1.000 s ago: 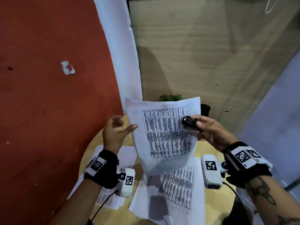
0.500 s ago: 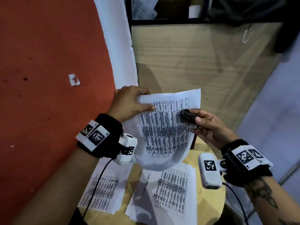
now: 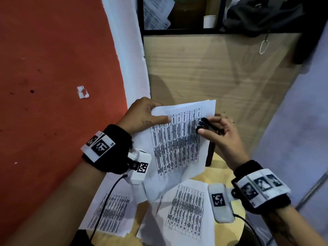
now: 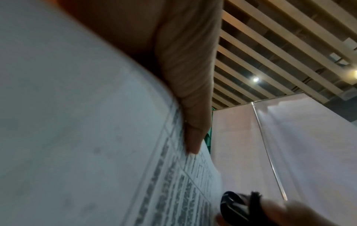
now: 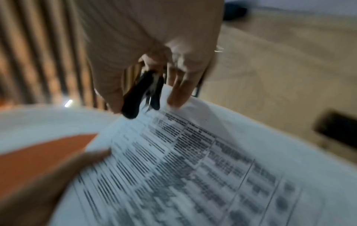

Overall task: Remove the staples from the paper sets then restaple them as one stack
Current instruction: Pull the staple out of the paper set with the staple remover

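Lying nearest: two printed paper sets [image 3: 186, 212] are resting flat on the round desk [image 3: 220, 173], side by side, under the raised sheets.
Left hand: the left hand [image 3: 142, 116] is pinching the top left corner of the held paper set [image 3: 177, 144], thumb lying on the print, the other fingers going behind the sheets.
Right hand: the right hand [image 3: 220, 132] is gripping a small black staple remover [image 3: 204, 124], and its fingers [image 5: 179, 91] are touching the right edge of the held paper set.
Staple: I cannot tell whether a staple is sitting in this set; the corner is too small and blurred.
Progress: removal seems to be going on; no stapler is showing and the sets are lying apart, so joining them into one stack is not yet done.
Farther: a wooden panel [image 3: 213, 68] is standing behind, with a red wall [image 3: 53, 68] at the left.
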A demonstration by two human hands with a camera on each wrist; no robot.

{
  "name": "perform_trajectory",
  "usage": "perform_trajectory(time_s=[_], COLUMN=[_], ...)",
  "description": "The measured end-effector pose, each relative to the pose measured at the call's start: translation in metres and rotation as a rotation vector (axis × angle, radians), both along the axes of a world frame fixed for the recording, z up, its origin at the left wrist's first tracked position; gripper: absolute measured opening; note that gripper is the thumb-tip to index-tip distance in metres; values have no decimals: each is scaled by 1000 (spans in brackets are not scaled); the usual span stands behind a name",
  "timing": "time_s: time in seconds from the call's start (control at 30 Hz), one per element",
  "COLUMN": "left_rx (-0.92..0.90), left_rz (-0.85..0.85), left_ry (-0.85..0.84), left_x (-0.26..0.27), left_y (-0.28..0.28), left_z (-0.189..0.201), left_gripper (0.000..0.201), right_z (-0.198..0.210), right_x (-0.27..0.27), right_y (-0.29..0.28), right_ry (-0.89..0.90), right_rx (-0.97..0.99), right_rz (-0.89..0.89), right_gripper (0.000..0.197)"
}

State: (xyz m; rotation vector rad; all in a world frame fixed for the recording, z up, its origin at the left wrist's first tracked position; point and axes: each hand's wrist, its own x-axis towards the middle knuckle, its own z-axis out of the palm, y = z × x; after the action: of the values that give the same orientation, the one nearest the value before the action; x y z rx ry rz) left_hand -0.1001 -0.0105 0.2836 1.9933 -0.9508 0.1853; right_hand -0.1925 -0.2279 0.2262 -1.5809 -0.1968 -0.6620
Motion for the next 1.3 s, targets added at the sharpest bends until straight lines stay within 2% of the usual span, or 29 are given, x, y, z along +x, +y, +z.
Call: perform_trajectory(time_s=[0.07,0.1,0.3,0.4,0.47,0.53,0.7,0.87,1.0,1.17,1.3], left_rx=[6,5,7,-41,-90,-109,-126,-131,-137,-115,-102], left_rz=[7,13,35,1,-37,-72,-79,-72,-73,-35,1], left_ry=[2,-2,25,105,168,198,220,223,212,164,129], left_x=[-1,-2,-6,-10,-13,-15,-19,-21,-23,-24,-26], left_y=[0,0,2,5,6,8,7,5,4,2,0], left_z=[2,3,5,5,5,6,8,8,10,11,10], left_gripper=[16,19,26,19,13,16,14,37,32,50,53], right_z=[4,5,23,30,31,32,31,36,37,38,39], right_x=[1,2,-1,0,0,0,0,-1,1,3,3], right_y=[8,13,45,53,54,54,53,55,54,55,53], right_ry=[-186,-251,-300,-318,-341,-363,-410,-473,-509,-529,-536], right_rx=[-369,-481,-678,-781,-806,-809,-830,-873,-913,-950,-985], right_rz=[-316,-372,-333,-304,-292,-261,-245,-260,-276,-310,-330], right_gripper=[38,37,40,40,41,41,46,43,42,38,38])
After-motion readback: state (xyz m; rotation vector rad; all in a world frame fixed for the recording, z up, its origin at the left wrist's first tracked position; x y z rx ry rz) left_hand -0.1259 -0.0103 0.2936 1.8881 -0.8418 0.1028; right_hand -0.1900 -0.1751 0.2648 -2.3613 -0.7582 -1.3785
